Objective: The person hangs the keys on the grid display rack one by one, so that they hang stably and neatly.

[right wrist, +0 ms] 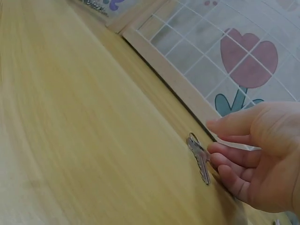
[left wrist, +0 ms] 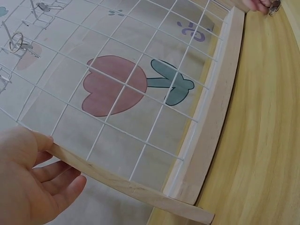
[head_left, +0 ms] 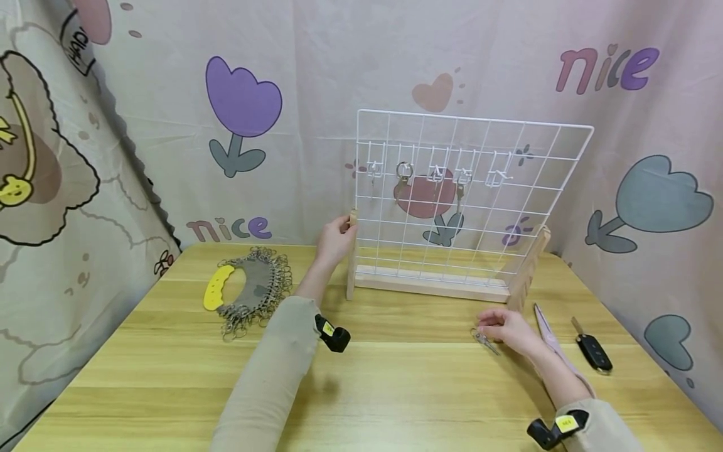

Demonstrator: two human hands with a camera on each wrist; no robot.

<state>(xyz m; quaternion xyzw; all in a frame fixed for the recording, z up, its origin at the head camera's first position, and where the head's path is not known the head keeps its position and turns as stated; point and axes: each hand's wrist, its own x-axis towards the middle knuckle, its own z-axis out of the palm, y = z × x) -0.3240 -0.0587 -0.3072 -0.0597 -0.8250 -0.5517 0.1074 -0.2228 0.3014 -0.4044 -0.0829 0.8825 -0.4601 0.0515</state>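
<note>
My left hand (head_left: 336,240) grips the wooden upright (left wrist: 112,177) at the left side of a white wire grid rack (head_left: 452,220). Its thumb lies over the upright's end, with the other fingers below. Low at the rack's right front, my right hand (head_left: 511,329) is beside a small bunch of keys (right wrist: 200,161) on a ring. Its bent fingertips are at the keys, while the thumb stands apart from the fingers. Several hooks on the grid carry rings with keys, such as the key ring (head_left: 404,170); the rightmost hook (head_left: 497,178) shows no key.
On the left of the wooden table (head_left: 395,389) lies a fan of many metal rings (head_left: 260,276) with a yellow handle (head_left: 214,289). A black car key (head_left: 593,351) and a long pale strap-like item (head_left: 546,326) lie by the right forearm. Printed curtains hang behind.
</note>
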